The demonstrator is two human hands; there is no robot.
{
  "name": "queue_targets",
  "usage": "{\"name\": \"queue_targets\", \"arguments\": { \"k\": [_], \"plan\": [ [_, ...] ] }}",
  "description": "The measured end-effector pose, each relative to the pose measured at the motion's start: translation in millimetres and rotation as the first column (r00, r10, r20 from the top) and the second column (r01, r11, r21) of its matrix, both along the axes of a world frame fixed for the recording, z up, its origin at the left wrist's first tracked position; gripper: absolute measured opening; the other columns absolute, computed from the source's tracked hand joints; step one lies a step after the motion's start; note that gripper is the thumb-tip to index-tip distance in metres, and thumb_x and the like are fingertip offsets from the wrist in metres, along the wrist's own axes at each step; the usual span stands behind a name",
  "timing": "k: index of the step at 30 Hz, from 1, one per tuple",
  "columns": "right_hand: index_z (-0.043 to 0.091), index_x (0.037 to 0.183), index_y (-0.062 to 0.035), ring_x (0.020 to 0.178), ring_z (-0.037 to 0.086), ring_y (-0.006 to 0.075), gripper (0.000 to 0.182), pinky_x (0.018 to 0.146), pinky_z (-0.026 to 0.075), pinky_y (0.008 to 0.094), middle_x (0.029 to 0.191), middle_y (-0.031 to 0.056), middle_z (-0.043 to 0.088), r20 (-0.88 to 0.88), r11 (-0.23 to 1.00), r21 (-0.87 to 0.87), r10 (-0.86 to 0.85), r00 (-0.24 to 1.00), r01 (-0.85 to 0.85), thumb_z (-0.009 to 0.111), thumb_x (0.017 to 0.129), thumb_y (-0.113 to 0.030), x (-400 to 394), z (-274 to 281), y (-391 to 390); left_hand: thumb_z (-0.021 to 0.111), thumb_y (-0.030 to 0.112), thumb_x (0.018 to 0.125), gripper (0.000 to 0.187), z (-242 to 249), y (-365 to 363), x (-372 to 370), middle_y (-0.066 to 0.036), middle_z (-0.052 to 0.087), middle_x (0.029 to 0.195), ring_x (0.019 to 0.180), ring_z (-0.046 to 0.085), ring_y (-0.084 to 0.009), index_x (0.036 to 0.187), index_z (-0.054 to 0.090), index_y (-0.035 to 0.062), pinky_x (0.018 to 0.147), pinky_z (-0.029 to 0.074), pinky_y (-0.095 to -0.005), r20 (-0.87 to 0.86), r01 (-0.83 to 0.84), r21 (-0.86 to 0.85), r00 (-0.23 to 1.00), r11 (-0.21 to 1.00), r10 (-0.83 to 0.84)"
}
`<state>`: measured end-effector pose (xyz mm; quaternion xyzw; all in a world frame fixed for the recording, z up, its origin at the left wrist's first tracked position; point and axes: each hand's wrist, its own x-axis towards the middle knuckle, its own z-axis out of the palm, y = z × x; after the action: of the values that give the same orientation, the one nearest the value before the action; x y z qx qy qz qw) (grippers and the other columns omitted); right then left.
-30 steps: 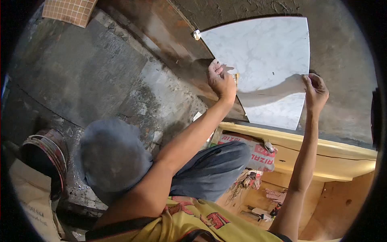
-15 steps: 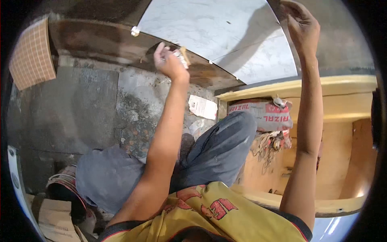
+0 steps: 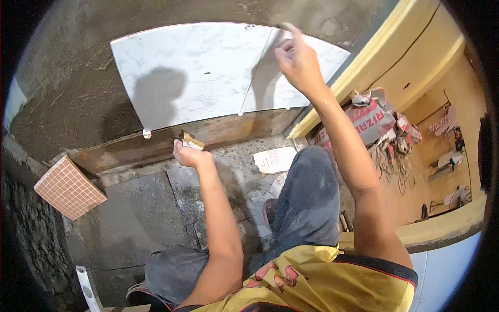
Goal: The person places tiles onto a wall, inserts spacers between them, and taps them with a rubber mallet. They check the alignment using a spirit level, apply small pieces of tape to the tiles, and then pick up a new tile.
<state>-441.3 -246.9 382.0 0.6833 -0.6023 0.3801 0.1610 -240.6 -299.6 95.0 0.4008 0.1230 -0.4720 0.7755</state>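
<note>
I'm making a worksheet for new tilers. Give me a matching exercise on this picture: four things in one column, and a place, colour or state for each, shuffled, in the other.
Things
1. Left hand
2. Right hand
3. Grid-patterned tile
4. Sack lettered RIZAL

Descriptions
A. Red and pale grey
B. By the upper edge of the white marbled wall tiles
C. Holding torn cardboard
D. Orange-brown, at the left of the picture

Pairs: 1-C, 2-B, 3-D, 4-A
</note>
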Motion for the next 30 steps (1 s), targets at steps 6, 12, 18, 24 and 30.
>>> {"name": "queue_targets", "arguments": {
  "k": [6,12,18,24,30],
  "plan": [
    [0.048,0.144,-0.0128,0.074,0.069,0.0399,0.056,0.070,0.056,0.0456,0.082,0.0198,0.070,-0.163,0.973,0.116,0.215,0.963,-0.197,0.060,0.090,-0.018,60.2,-6.5,-13.4,0.054,0.013,0.093,0.024,-19.8,4.3,-21.4,-0.012,0.066,0.106,0.091,0.067,-0.0255,0.110,0.061,-0.0024,0.079,0.055,-0.0396,0.056,0.090,-0.054,0.995,0.994,-0.087],
    [0.070,0.096,-0.0058,0.081,0.067,0.0405,0.019,0.076,0.055,0.0482,0.084,0.0190,0.069,-0.119,0.757,0.457,0.572,0.811,-0.467,0.066,0.084,-0.020,84.8,-51.5,5.1,0.058,0.019,0.092,0.023,-81.1,18.9,-25.4,-0.014,0.067,0.095,0.081,0.066,-0.0248,0.098,0.065,-0.0017,0.071,0.055,-0.0390,0.084,0.344,0.005,0.935,0.939,-0.343],
    [0.072,0.090,-0.0030,0.079,0.069,0.0336,0.016,0.075,0.053,0.0418,0.081,0.0185,0.070,0.001,0.412,0.875,0.520,0.854,-0.252,0.068,0.080,-0.014,6.1,-127.4,-12.2,0.065,0.030,0.092,0.030,-104.5,82.9,-23.1,-0.020,0.071,0.092,0.088,0.069,-0.0339,0.099,0.068,0.0006,0.077,0.052,-0.0449,0.578,0.375,0.665,0.288,0.646,-0.763],
    [0.071,0.092,0.0002,0.075,0.066,0.0181,0.018,0.072,0.053,0.0328,0.080,0.0084,0.069,0.336,0.390,0.758,0.452,0.826,-0.522,0.070,0.088,-0.017,-26.7,-89.8,-14.2,0.064,0.045,0.090,0.048,-128.0,85.1,-25.9,-0.026,0.071,0.098,0.095,0.068,-0.0417,0.108,0.068,0.0006,0.087,0.052,-0.0498,0.571,0.347,0.812,-0.301,0.469,-0.764],
    [0.069,0.089,-0.0012,0.074,0.062,0.0135,0.027,0.072,0.051,0.0290,0.079,0.0036,0.066,0.552,0.518,0.729,-0.058,0.832,-0.448,0.069,0.091,-0.028,-190.8,-101.3,73.7,0.055,0.054,0.098,0.077,-98.1,74.8,-11.4,-0.028,0.056,0.136,0.126,0.055,-0.0375,0.140,0.046,-0.0096,0.109,0.040,-0.0436,0.535,0.202,0.835,-0.521,0.512,-0.665]
  ]
}}
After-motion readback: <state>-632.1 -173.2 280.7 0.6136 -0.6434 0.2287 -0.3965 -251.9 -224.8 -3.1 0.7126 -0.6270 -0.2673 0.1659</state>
